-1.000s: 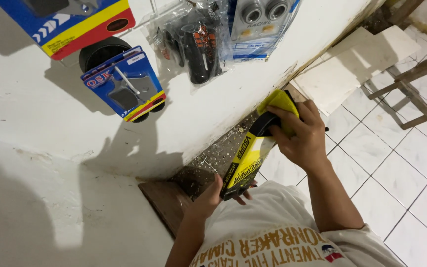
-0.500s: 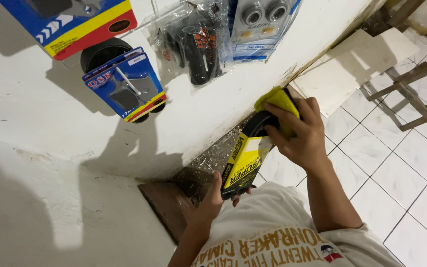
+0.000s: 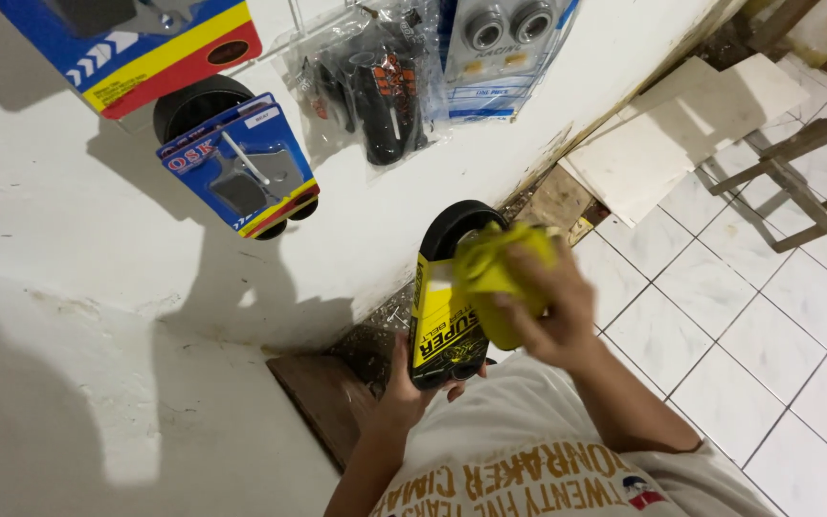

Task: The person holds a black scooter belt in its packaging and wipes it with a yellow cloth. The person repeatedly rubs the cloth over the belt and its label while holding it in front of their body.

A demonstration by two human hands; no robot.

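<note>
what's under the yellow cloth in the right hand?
The yellow cloth lies against the upper part of a black belt in a yellow sleeve, gripped below by the left hand. The sleeve's top edge under the cloth is covered.

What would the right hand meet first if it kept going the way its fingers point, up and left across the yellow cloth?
The right hand presses a yellow cloth against the black belt in its yellow sleeve, so it meets that package at once. Beyond it stands the white wall, though depth is unclear.
</note>
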